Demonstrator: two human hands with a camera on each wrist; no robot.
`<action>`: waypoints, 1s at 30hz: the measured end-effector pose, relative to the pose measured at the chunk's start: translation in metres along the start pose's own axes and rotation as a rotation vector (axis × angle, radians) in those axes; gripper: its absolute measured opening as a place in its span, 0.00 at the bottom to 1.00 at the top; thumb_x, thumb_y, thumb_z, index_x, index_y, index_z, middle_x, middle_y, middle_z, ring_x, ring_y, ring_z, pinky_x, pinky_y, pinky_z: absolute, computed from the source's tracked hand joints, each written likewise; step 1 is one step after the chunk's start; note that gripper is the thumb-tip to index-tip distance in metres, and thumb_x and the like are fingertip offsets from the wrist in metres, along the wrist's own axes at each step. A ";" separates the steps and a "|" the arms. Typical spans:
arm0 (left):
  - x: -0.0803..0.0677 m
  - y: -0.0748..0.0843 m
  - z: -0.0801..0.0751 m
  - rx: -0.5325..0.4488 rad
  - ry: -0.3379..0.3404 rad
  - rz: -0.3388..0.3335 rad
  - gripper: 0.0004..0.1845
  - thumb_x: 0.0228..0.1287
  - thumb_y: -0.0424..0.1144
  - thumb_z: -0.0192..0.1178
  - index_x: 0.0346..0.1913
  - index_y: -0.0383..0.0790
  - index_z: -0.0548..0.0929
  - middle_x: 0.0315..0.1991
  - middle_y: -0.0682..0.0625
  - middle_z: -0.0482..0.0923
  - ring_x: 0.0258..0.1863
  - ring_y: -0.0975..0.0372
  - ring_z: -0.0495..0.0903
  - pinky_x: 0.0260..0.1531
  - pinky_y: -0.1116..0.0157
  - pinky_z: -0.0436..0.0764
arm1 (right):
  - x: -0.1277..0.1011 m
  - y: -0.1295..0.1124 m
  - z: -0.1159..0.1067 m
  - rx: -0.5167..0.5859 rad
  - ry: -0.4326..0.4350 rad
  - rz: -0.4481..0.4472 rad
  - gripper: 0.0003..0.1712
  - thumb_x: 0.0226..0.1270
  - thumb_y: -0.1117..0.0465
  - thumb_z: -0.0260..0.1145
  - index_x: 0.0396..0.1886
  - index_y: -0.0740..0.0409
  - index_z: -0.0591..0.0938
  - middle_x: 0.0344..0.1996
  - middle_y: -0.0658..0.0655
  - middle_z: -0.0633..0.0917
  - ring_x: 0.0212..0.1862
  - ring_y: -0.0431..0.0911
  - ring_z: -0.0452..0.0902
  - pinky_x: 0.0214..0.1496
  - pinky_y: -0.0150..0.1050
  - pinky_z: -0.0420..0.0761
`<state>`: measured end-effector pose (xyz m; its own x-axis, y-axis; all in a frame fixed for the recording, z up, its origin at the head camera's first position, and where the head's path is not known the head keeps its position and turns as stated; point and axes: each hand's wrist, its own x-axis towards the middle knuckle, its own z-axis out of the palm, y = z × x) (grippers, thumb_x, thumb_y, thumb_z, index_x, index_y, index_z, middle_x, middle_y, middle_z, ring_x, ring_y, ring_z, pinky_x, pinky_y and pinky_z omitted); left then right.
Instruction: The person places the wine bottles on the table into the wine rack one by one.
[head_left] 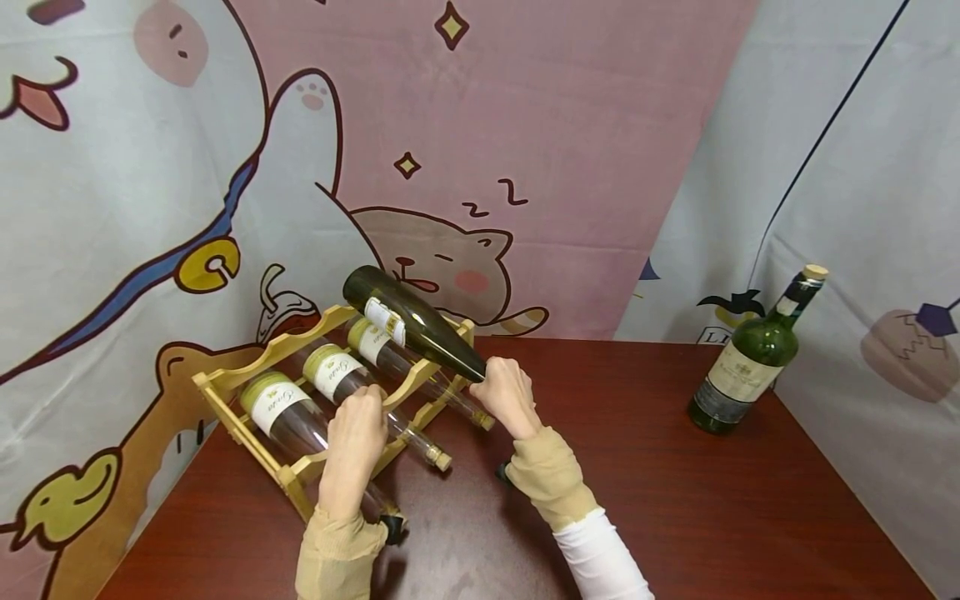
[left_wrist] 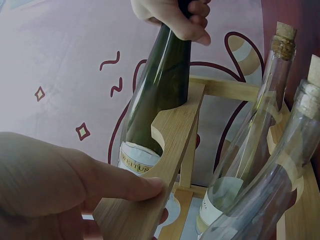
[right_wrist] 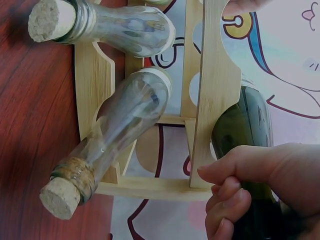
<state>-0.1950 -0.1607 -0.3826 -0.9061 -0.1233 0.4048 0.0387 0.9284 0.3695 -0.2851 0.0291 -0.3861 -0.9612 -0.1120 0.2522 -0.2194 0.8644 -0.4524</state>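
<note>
A light wooden wine rack point(head_left: 300, 475) stands on the table at the left. My left hand point(head_left: 358, 437) grips its upper front rail, thumb on top in the left wrist view. With my right hand point(head_left: 507, 392) I hold a dark green wine bottle point(head_left: 423, 321) by the neck. That bottle lies slanted over the rack's top right, its base toward the back wall. In the left wrist view its body sits at a notch of the upper rail point(left_wrist: 175, 130). Below, several clear corked bottles point(head_left: 333, 371) with cream labels lie in the rack, necks toward me.
Upright at the table's right back stands a green corked wine bottle point(head_left: 746, 358) with a cream and grey label. Behind the reddish-brown table point(head_left: 622, 467) hangs a cloth with cartoon animals point(head_left: 562, 125).
</note>
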 end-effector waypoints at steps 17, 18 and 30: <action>0.001 -0.001 0.001 0.002 -0.003 0.004 0.06 0.52 0.25 0.57 0.35 0.31 0.79 0.30 0.38 0.80 0.28 0.40 0.80 0.23 0.46 0.77 | 0.013 -0.012 0.008 0.007 -0.013 0.001 0.22 0.48 0.58 0.71 0.07 0.53 0.68 0.13 0.50 0.68 0.18 0.45 0.65 0.21 0.42 0.71; 0.001 -0.001 0.001 0.003 -0.004 0.006 0.06 0.53 0.25 0.57 0.35 0.31 0.79 0.29 0.38 0.80 0.27 0.40 0.80 0.22 0.47 0.77 | 0.013 -0.013 0.008 0.010 -0.011 -0.002 0.22 0.48 0.58 0.71 0.07 0.53 0.67 0.13 0.50 0.68 0.18 0.45 0.65 0.20 0.42 0.71; 0.000 -0.001 0.001 -0.004 -0.007 0.006 0.07 0.52 0.25 0.58 0.36 0.31 0.80 0.31 0.38 0.80 0.28 0.40 0.80 0.23 0.46 0.77 | 0.024 -0.026 0.010 0.013 -0.063 0.019 0.15 0.47 0.63 0.66 0.09 0.54 0.70 0.15 0.53 0.73 0.18 0.46 0.67 0.19 0.40 0.70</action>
<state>-0.1957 -0.1614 -0.3832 -0.9090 -0.1155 0.4005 0.0455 0.9276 0.3708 -0.3038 -0.0014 -0.3769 -0.9738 -0.1263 0.1890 -0.2024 0.8603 -0.4680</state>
